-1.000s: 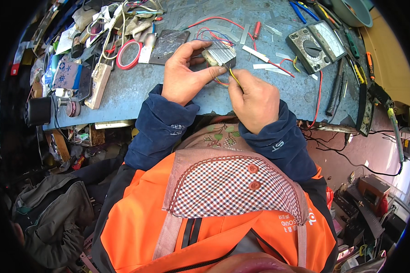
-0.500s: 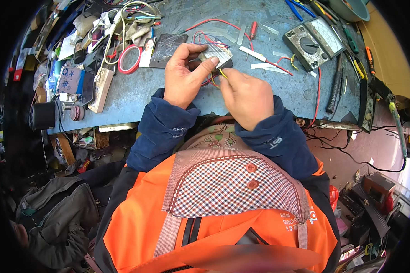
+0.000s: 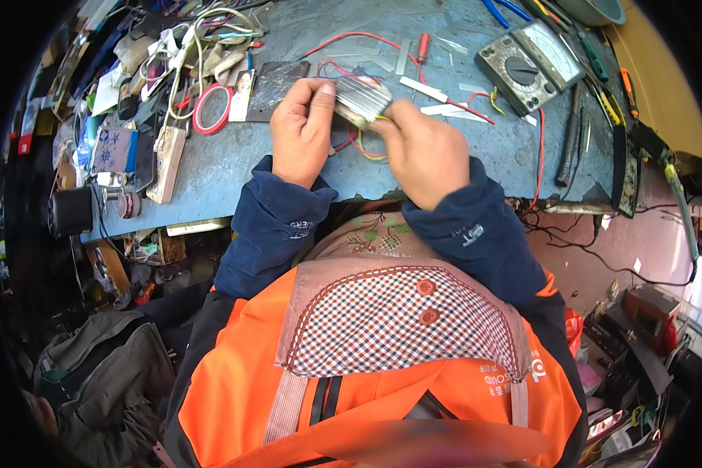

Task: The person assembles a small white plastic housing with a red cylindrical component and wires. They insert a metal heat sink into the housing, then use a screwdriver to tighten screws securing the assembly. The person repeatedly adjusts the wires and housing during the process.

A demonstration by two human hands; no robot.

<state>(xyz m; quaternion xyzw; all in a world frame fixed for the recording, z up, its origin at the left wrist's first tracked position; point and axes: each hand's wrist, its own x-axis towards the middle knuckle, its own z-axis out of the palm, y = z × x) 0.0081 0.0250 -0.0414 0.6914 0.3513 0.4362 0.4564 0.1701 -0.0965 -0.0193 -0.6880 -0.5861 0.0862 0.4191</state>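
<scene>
Above the bench's near edge, my left hand point(image 3: 300, 136) grips a small block with a ribbed silvery top point(image 3: 360, 98), its thumb and fingers closed at the left end. My right hand point(image 3: 430, 154) is closed at the block's right side, pinching a thin yellow wire point(image 3: 373, 156) close to the casing. Its fingertips are partly hidden. From the block, the wire loops down and hangs below it. Red and dark thin wires rise behind the block. A dark flat plate point(image 3: 277, 90) lies just behind my left hand.
An analog multimeter point(image 3: 529, 66) lies at the right, with a red-handled screwdriver point(image 3: 423, 48) and red leads between it and my hands. Left are a red tape roll point(image 3: 212, 108), a pale power strip point(image 3: 164, 165) and tangled white cable. A soldering iron point(image 3: 678, 203) hangs far right.
The block has tilted, so its ribbed top shows more fully. My left thumb has moved back from its top towards its left end. The yellow wire's loop now shows below.
</scene>
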